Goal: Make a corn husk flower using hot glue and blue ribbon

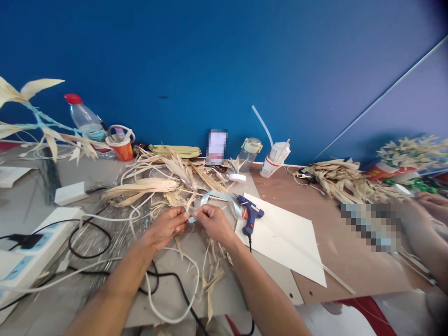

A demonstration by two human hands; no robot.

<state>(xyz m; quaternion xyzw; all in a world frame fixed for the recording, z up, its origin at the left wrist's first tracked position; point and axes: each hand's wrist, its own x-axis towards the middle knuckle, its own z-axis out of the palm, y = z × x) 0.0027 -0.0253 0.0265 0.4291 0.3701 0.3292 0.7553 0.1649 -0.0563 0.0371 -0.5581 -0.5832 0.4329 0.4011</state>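
My left hand (170, 225) is closed in a pinch on a pale corn husk strip, whose end shows above the fingertips. Close beside it, my right hand (214, 224) pinches a light blue ribbon (224, 195) near the husk. The ribbon loops up behind my right hand and down toward a blue glue gun (249, 213). This gun lies partly on a white sheet (285, 238), just right of my right hand. My fingers partly hide where ribbon and husk meet. Dried corn husks (142, 187) are heaped behind my hands.
A white power strip (42, 254) with tangled cables lies at left, by a bundle of clear sticks or wires. A plastic bottle (86, 119), orange cup (122, 148), phone (217, 145), jar (249, 154) and white cup (271, 165) stand along the wall. A co-worker's hand (409, 214) is at right.
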